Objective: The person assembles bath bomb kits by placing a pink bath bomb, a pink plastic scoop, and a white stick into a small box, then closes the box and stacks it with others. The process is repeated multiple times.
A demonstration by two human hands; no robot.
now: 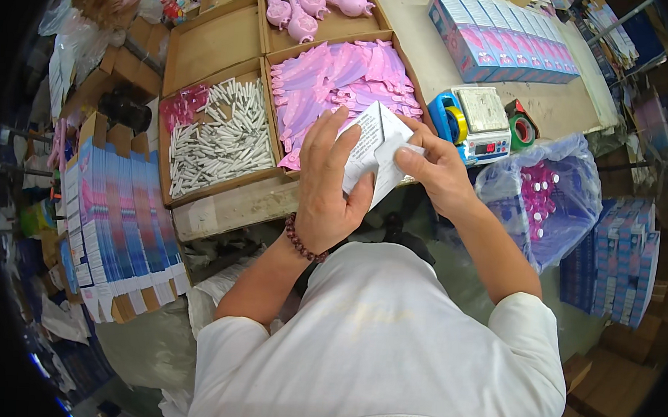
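Note:
Between my two hands is a small white carton [367, 144], tilted, with printed text on one panel and flaps at its end. My left hand [326, 179] grips its left side, fingers along the far edge and thumb at the near edge. From the right, my right hand [442, 171] holds the flap end, its thumb pressing on a white flap. The carton's underside is hidden. Just beyond it lies a cardboard tray of pink and purple plastic pieces [334, 75].
Left of that tray, another holds many small white-and-grey cylinders [220, 136]. Pink plastic toys [304, 12] lie behind. At right are a digital scale [486, 126], tape rolls [521, 130], a row of cartons [504, 47] and a plastic-lined bin [579, 200] with pink bottles. Flat cartons [123, 218] stand at left.

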